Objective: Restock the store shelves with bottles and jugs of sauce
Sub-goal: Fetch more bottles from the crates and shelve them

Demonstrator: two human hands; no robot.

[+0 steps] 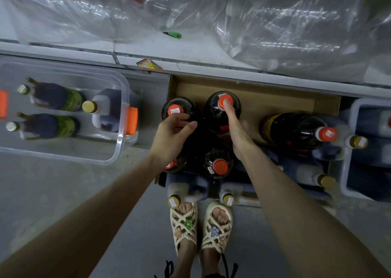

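sauce bottles (219, 163) are standing in a cardboard box (275, 96) on the floor (63, 193). the right hand (234, 129) is grasping one orange cap (222, 99); the left hand (171, 138) is curling by the neighbouring bottle (175, 110), fingers' (190, 125) hold unclear. gripping the necks and lifting straight is looking wisest.

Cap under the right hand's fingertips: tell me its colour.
The cap is orange, clearest in the head view.

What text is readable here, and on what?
No text is legible.
White sticker on the orange cap of a dark bottle: blurred.
Sticker on the lying bottle: too small.
Gold-cap stickers: blurred.
Red-yellow tag on the shelf edge: blurred.
Green bottle labels in the clear bin: unreadable.
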